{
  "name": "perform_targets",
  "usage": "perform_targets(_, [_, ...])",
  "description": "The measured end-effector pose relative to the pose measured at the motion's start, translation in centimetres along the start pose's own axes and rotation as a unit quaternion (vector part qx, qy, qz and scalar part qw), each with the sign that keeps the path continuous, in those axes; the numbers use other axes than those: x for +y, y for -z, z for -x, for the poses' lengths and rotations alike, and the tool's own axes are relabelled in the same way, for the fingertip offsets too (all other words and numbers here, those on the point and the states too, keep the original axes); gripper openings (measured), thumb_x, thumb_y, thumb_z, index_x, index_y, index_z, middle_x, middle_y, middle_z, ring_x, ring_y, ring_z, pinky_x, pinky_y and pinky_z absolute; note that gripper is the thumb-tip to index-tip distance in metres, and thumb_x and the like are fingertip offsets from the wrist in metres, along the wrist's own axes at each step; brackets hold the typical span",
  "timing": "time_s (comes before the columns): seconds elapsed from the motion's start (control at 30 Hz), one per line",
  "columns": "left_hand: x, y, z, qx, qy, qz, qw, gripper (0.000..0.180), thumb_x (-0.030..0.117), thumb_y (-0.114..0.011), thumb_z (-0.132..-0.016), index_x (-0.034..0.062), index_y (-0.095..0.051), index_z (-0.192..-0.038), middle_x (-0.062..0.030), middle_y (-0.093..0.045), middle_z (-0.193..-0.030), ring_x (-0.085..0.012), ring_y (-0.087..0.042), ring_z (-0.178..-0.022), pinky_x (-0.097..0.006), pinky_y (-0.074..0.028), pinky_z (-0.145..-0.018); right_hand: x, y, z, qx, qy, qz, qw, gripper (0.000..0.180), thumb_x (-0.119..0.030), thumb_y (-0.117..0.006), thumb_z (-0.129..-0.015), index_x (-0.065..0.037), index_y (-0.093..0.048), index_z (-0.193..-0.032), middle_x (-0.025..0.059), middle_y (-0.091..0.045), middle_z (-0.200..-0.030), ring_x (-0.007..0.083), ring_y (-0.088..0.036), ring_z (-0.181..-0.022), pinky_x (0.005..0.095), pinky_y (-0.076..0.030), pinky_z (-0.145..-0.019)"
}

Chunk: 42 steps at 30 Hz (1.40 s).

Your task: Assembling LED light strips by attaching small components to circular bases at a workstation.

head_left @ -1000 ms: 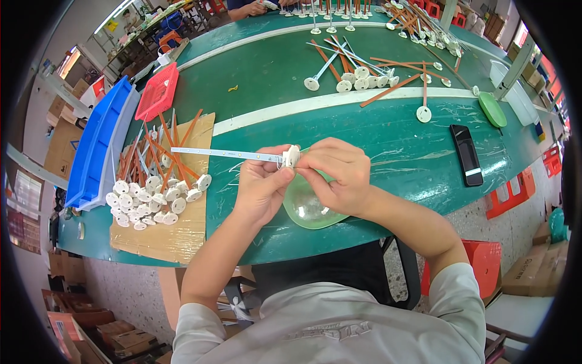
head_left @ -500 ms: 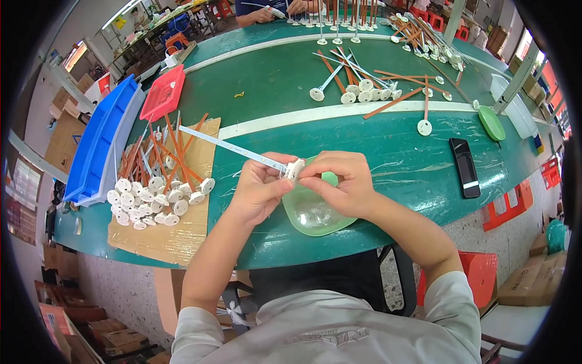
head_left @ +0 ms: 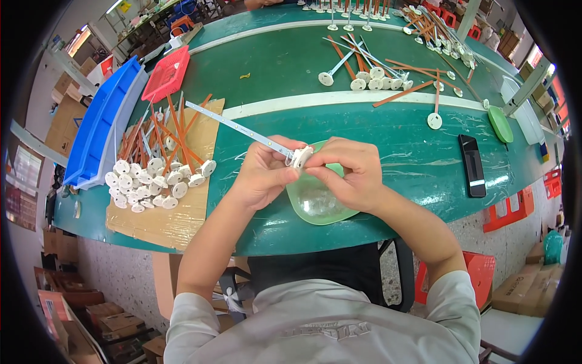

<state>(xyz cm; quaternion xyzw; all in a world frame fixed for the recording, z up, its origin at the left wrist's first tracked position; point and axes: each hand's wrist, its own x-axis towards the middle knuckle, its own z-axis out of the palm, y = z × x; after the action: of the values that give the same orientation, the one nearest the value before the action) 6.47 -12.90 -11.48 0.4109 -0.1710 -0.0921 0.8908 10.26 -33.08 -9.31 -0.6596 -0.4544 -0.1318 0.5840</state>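
While left hand (head_left: 262, 176) and right hand (head_left: 348, 173) grip white strip (head_left: 242, 130), near table edge (head_left: 376, 221).

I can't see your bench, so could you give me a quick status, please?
Both hands, left hand and right hand, closed on white strip with round cap. Green dish beneath. Nothing obstructing.

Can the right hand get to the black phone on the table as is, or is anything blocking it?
Probably yes. The black phone lies flat on the green table to the right of the right hand, with bare tabletop between. But that hand is pinching the white cap now.
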Motion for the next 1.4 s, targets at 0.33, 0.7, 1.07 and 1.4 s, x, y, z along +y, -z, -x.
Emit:
perform_targets(0.33, [-0.2,0.9,-0.2,-0.074,-0.045,0.010,0.996,0.051,-0.008,-0.082,-0.070,0.0011,-0.063,-0.116,-0.0193,-0.066,-0.123,-0.0290,-0.062,-0.118,-0.044,-0.048,-0.106,0.3,-0.1,-0.1,0.043,0.122,0.022,0.991,0.018,-0.003,-0.083,-0.070,-0.005,-0.075,-0.086,0.0098,-0.073,-0.082,0.0235,-0.070,-0.072,0.0308,-0.055,-0.063])
perform_targets(0.7, [0.9,0.7,0.2,-0.053,-0.065,-0.058,0.995,0.050,-0.003,-0.086,-0.068,0.0035,-0.064,-0.112,-0.0173,-0.067,-0.123,-0.0288,-0.064,-0.116,-0.043,-0.050,-0.103,0.5,-0.4,-0.5,0.022,0.142,0.029,0.989,0.020,0.007,-0.080,-0.068,-0.001,-0.072,-0.084,0.0115,-0.071,-0.080,0.0256,-0.069,-0.072,0.0326,-0.054,-0.065])
perform_targets(1.07, [7.0,-0.6,1.2,0.028,0.018,-0.334,0.942,0.064,-0.008,-0.072,-0.081,0.0000,-0.047,-0.139,-0.0156,-0.067,-0.121,-0.0215,-0.063,-0.115,-0.036,-0.051,-0.100,0.7,-0.9,-0.4,0.009,0.191,0.141,0.971,0.023,0.004,-0.080,-0.067,-0.002,-0.069,-0.087,0.0098,-0.070,-0.091,0.0285,-0.066,-0.081,0.0347,-0.054,-0.068])
perform_targets(1.4, [15.8,1.3,10.5,0.244,0.122,-0.856,0.439,0.032,0.017,-0.070,-0.088,-0.0064,-0.060,-0.107,-0.0230,-0.069,-0.084,-0.0356,-0.070,-0.082,-0.042,-0.055,-0.072,0.4,-0.6,-0.5,-0.013,0.225,0.211,0.951,0.021,0.005,-0.078,-0.068,-0.003,-0.069,-0.085,0.0091,-0.069,-0.097,0.0306,-0.063,-0.086,0.0372,-0.053,-0.072])
